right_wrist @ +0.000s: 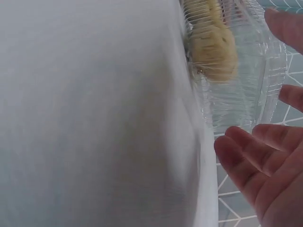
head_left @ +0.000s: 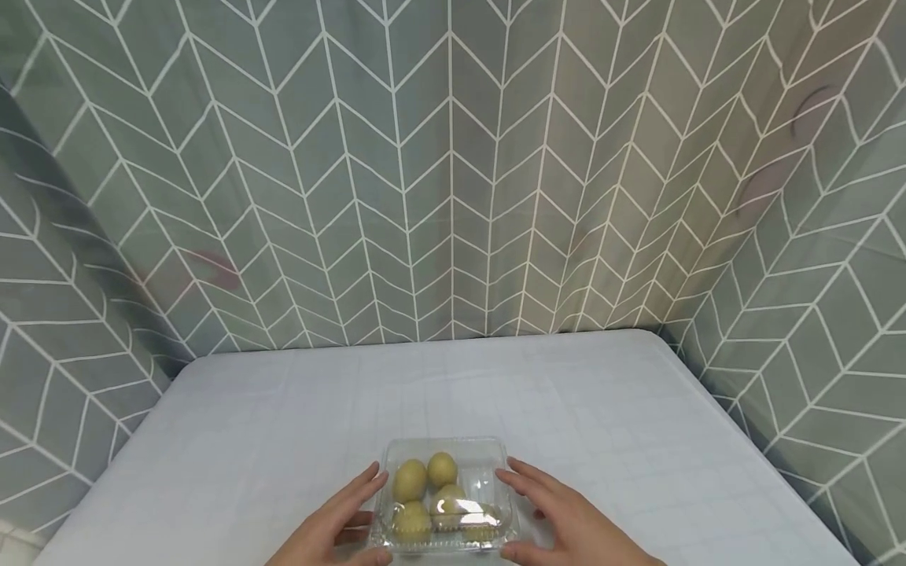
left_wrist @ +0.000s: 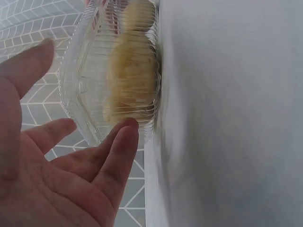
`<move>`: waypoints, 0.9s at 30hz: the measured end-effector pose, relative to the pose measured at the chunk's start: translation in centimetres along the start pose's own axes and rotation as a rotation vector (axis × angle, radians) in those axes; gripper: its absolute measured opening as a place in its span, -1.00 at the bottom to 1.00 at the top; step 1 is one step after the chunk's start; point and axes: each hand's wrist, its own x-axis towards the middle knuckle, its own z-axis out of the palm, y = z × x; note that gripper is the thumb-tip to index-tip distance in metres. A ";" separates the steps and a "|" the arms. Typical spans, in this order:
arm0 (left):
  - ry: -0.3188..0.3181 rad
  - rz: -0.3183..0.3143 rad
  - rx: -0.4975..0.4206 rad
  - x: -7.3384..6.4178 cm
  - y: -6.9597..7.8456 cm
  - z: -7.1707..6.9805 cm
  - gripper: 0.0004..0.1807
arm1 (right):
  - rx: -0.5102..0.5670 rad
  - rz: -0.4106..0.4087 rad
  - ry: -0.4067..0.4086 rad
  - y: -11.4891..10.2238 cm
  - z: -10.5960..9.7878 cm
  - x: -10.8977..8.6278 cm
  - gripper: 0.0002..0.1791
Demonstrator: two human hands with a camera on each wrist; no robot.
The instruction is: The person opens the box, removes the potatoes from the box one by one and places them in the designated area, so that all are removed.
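A clear plastic clamshell box (head_left: 478,456) with a ribbed wall sits on the white-covered table, its lid closed. Inside lie several round yellow fruits (head_left: 410,480), mostly in its left and front part. My left hand (head_left: 327,525) is at the box's left side, fingers spread and slightly bent, the fingertips right at the ribbed wall (left_wrist: 87,90) in the left wrist view. On the opposite side is my right hand (head_left: 566,515), its fingers extended loosely along the right edge. In the right wrist view, these fingertips (right_wrist: 229,144) are close to the box's corner.
White cloth covers the table (head_left: 283,424), which extends beyond the box to the back and both sides. A grey-green curtain (head_left: 425,173) with white chevron lines hangs behind the table and along its left and right sides.
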 end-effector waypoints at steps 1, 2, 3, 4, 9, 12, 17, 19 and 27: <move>-0.003 0.029 0.005 0.0 0.0 0.0 -0.13 | -0.016 -0.009 0.009 0.0 0.0 0.1 -0.19; -0.003 0.055 0.011 0.1 0.0 0.0 -0.11 | -0.028 -0.018 0.016 0.1 0.1 0.1 -0.18; 0.000 0.077 0.017 0.1 -0.1 0.1 -0.09 | -0.035 -0.026 0.022 0.1 0.1 0.2 -0.17; 0.005 0.089 0.021 0.2 -0.1 0.1 -0.09 | -0.046 -0.042 0.026 0.2 0.1 0.2 -0.16; 0.034 0.099 0.040 0.3 -0.1 0.5 -0.13 | -0.049 -0.127 0.047 0.4 0.2 0.3 -0.14; 0.054 0.099 0.030 0.3 -0.3 0.6 -0.15 | -0.012 -0.140 0.053 0.5 0.3 0.5 -0.16; 0.082 0.131 -0.031 0.0 -0.7 0.5 -0.17 | 0.041 -0.106 0.027 0.4 0.5 0.7 -0.18; 0.087 0.149 -0.057 -0.1 -0.9 0.5 -0.16 | 0.041 -0.107 0.019 0.4 0.5 0.8 -0.17; 0.054 0.091 -0.134 0.2 -1.0 0.4 -0.12 | 0.070 -0.118 0.011 0.8 0.4 0.7 -0.18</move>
